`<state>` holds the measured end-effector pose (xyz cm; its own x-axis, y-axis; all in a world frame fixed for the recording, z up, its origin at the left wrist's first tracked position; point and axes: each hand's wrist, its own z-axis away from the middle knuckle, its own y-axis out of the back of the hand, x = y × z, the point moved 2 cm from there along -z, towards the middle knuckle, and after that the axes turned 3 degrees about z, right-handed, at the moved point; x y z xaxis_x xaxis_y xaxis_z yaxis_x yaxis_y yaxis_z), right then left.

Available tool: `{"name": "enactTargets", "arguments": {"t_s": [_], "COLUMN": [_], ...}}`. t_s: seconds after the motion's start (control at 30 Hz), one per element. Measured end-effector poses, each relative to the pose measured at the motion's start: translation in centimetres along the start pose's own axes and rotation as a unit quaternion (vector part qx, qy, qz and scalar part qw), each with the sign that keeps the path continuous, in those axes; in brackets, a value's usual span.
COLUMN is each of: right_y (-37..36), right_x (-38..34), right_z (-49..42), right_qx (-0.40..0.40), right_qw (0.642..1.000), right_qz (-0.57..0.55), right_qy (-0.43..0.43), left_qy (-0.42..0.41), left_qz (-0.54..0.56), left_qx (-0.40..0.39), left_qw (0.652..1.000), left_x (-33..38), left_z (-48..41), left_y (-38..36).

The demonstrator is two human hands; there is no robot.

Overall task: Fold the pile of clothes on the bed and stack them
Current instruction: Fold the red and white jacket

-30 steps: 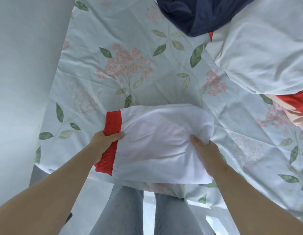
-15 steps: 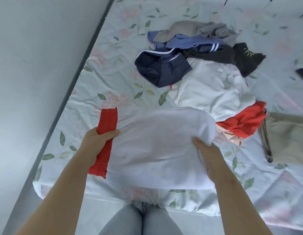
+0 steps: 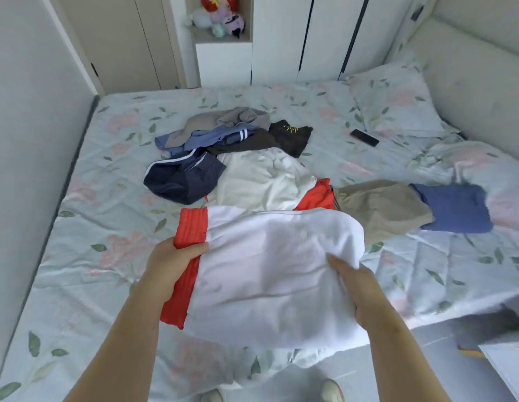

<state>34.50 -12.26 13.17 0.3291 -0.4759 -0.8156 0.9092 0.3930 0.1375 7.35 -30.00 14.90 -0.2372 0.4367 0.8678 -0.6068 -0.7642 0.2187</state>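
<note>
So the folded white top [image 3: 270, 274] with the red band sits between both hands over the bed [image 3: 107, 256], on the near side of the pile [image 3: 252, 175]. The left grip [image 3: 171, 265] pinches the red band, thumb on top. The right grip [image 3: 354, 282] is clenched on the opposite white edge. Right of the pile, a tan piece [image 3: 380, 210] touches a blue piece [image 3: 455, 207]. Left of the pile, a wide stretch of flowered sheet runs to the wall.

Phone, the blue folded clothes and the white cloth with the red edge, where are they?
phone [image 3: 364, 137], head view, middle of its dark screen.
blue folded clothes [image 3: 455, 208], head view, centre of the top face.
white cloth [image 3: 267, 271], head view, middle of its white part.
</note>
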Motion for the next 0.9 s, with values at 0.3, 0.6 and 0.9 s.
{"name": "enactTargets", "arguments": {"t_s": [0.3, 0.6, 0.9], "right_y": [18.7, 32.9, 38.3], "right_x": [-1.0, -0.8, -3.2], "right_z": [-4.3, -10.4, -20.1], "right_qx": [0.017, 0.025, 0.049], "right_qw": [1.000, 1.000, 0.998], "right_qz": [-0.013, -0.005, 0.013], "right_qy": [0.023, -0.013, -0.049], "left_qy": [-0.010, 0.034, 0.045], "left_qz": [0.013, 0.011, -0.011], "left_qx": [-0.027, -0.030, -0.047], "left_qw": [1.000, 0.999, 0.998], "left_x": [0.9, 0.9, 3.4], "left_z": [4.7, 7.2, 1.1], "left_y": [-19.1, -34.7, -44.8]}}
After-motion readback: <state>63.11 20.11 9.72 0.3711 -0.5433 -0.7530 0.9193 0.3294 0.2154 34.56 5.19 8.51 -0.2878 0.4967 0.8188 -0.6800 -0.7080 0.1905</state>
